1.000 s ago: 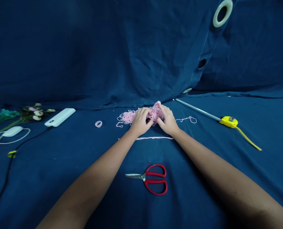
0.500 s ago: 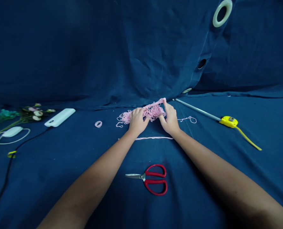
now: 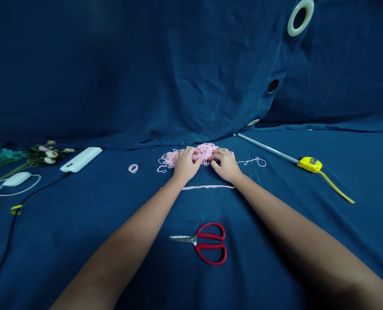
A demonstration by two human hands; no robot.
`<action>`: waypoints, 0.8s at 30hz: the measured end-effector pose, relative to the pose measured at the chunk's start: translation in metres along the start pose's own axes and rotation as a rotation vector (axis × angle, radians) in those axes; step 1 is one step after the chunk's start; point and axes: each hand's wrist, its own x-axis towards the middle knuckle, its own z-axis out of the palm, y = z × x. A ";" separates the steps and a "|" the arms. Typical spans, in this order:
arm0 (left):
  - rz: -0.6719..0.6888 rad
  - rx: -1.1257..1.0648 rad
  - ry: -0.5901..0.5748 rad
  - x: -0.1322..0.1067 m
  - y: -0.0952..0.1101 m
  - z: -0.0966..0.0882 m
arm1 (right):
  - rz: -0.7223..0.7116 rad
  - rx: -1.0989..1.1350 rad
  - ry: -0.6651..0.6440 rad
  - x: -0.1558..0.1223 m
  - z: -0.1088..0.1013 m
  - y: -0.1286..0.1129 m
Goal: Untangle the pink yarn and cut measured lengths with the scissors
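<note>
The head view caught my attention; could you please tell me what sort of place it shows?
Probably a craft workspace: red-handled scissors, pink yarn and a yellow tape measure lie on blue cloth.

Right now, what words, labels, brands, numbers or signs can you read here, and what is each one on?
No text can be read.
Tape measure: any marking in the dark patch on its case is too small to read.
White box: too small to tell whether its dark oval holds any text.
Scissors: no lettering shows.
</note>
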 end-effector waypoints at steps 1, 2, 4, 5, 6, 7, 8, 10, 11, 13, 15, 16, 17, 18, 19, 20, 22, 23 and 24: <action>0.009 0.011 -0.028 0.000 -0.002 0.003 | 0.005 0.003 0.025 0.000 -0.001 -0.001; 0.018 0.022 -0.048 0.001 -0.003 0.005 | 0.009 0.006 0.045 0.000 -0.003 -0.002; 0.026 0.035 -0.064 0.002 -0.005 0.008 | 0.001 0.015 0.045 0.000 -0.005 -0.004; 0.025 0.031 -0.064 0.002 -0.006 0.008 | -0.016 0.019 0.019 -0.001 -0.006 -0.005; 0.022 0.019 -0.059 0.003 -0.006 0.008 | -0.041 0.022 -0.016 -0.001 -0.006 -0.005; 0.014 -0.001 -0.052 0.003 -0.005 0.006 | -0.067 0.023 -0.055 -0.001 -0.006 -0.005; 0.002 -0.030 -0.044 0.004 -0.005 0.005 | -0.088 0.020 -0.090 -0.001 -0.006 -0.004; -0.033 -0.106 -0.029 0.005 -0.004 0.001 | -0.104 0.011 -0.131 0.000 -0.004 -0.003; -0.057 -0.149 -0.022 0.005 -0.004 0.000 | -0.100 0.010 -0.129 0.000 -0.003 -0.002; -0.111 -0.229 0.001 0.006 -0.007 -0.001 | -0.080 0.011 -0.087 0.001 -0.002 0.000; -0.176 -0.283 0.026 0.006 -0.011 0.000 | -0.051 0.010 -0.007 0.001 -0.002 0.001; -0.210 -0.301 0.039 0.006 -0.013 0.001 | -0.033 0.006 0.036 0.001 -0.003 0.001; -0.243 -0.314 0.052 0.007 -0.015 0.002 | -0.012 0.001 0.078 0.001 -0.003 0.001; -0.275 -0.322 0.070 0.007 -0.018 0.003 | 0.010 -0.003 0.118 0.000 -0.004 0.001; -0.305 -0.327 0.093 0.008 -0.020 0.004 | 0.032 -0.008 0.158 0.000 -0.004 0.001; -0.335 -0.328 0.123 0.009 -0.021 0.004 | 0.053 -0.011 0.195 0.000 -0.005 0.001; -0.391 -0.325 0.180 0.010 -0.024 0.004 | 0.092 -0.014 0.256 0.000 -0.006 0.002; -0.411 -0.324 0.200 0.011 -0.025 0.004 | 0.107 -0.017 0.277 0.000 -0.006 0.003; -0.424 -0.325 0.212 0.012 -0.025 0.004 | 0.120 -0.023 0.292 0.000 -0.005 0.003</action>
